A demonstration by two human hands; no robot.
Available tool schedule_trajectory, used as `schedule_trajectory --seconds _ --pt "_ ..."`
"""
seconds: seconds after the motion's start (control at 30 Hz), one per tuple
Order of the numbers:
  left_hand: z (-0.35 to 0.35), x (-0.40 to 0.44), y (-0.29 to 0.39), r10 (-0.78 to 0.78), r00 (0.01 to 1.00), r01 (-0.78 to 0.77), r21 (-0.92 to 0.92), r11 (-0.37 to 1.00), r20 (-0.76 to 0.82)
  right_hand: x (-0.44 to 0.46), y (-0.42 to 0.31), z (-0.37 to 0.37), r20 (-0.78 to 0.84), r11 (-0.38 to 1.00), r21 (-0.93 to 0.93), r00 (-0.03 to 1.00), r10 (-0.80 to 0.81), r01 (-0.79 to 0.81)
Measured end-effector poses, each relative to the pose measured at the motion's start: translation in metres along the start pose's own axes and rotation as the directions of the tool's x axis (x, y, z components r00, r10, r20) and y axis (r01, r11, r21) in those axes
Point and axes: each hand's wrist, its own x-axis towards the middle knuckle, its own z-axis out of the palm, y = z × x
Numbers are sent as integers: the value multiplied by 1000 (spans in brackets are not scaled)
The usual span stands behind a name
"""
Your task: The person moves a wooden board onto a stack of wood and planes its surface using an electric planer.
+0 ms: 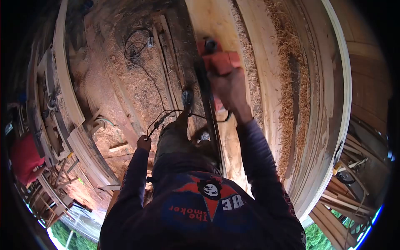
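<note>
A red electric planer (pixel 226 61) rests on a pale wooden board (pixel 210 18), near the board's left edge. My right hand (pixel 230 89) is wrapped round its handle, slightly blurred by motion. Down at the left, my left hand (pixel 143 143) is closed on a black power cord (pixel 166 111). The cord loops across in front of my legs and up to the rear of the planer. Part of the planer's body is hidden by my right hand.
Curled shavings (pixel 287 83) lie thick on the boards to the right. A coiled cable (pixel 135 48) and loose wood strips (pixel 164 62) lie on the sawdust-covered floor. Stacked planks (pixel 68 83) stand left. A person in red (pixel 26 160) is at far left.
</note>
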Motion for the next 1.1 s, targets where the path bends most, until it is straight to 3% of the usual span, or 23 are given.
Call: schedule_trajectory --seconds 0.07,0.1,0.23,0.27,0.3,0.4,0.5,0.57,0.6,0.63,0.67,0.7,0.77,0.8,0.83,0.87,0.93,0.97,1.03,1.1 --pt "-2 2 9 16 998 -20 -54 998 -58 57 -28 10 6 988 45 989 -151 151" --pt "-2 3 15 -1 998 -3 -59 998 -61 101 -31 24 4 919 327 972 -235 221" --pt "-6 2 47 36 995 -56 -222 973 -93 214 -83 51 -76 935 179 952 -296 305" --pt "-7 1 55 32 996 -52 -263 963 -79 208 -118 39 -1 974 184 991 -136 134" --pt "-9 -1 62 31 997 -51 -305 951 -69 239 -109 53 -52 926 270 965 -258 263" --pt "-12 -13 68 -19 996 -17 -402 915 -85 257 -114 50 48 960 121 965 -259 252" --pt "1 -27 41 -5 982 -67 -372 926 -188 264 -53 60 60 869 224 884 -464 441" --pt "24 -35 7 8 985 -53 -254 966 -175 303 59 78 94 606 544 676 -731 580" --pt "35 -34 -12 42 985 -68 -154 986 -167 211 39 54 28 662 146 666 -746 735" --pt "36 -38 -23 11 999 -14 -81 997 -43 110 13 28 -37 634 -285 653 -757 719" --pt "40 -37 -38 -2 998 1 15 1000 65 48 9 15 -138 786 -286 788 -600 549" --pt "33 -40 -38 -81 977 68 70 995 199 3 22 -2 -29 698 -446 771 -637 560" --pt "28 -40 -33 -73 969 42 137 990 235 -114 57 -25 -74 938 -183 948 -311 293" --pt "30 -34 -39 -25 971 -20 185 983 236 -173 75 -37 -93 991 -51 987 -132 127" --pt "33 -30 -41 19 971 -75 231 970 238 -230 104 -43 -8 993 -66 995 98 -98" --pt "25 -30 -23 49 962 -108 212 971 267 -276 101 -61 35 968 -124 974 224 -218" --pt "31 -20 0 91 950 -155 197 968 298 -382 172 -57 -49 948 120 952 302 -295" --pt "34 -15 12 125 936 -190 174 966 328 -413 161 -75 -48 954 -88 958 282 -285" --pt "42 -20 55 279 903 -365 240 899 328 -477 182 -76 -144 940 -2 930 338 -341" --pt "46 -34 97 352 839 -468 221 856 415 -505 194 -81 -131 961 -229 983 125 -153"
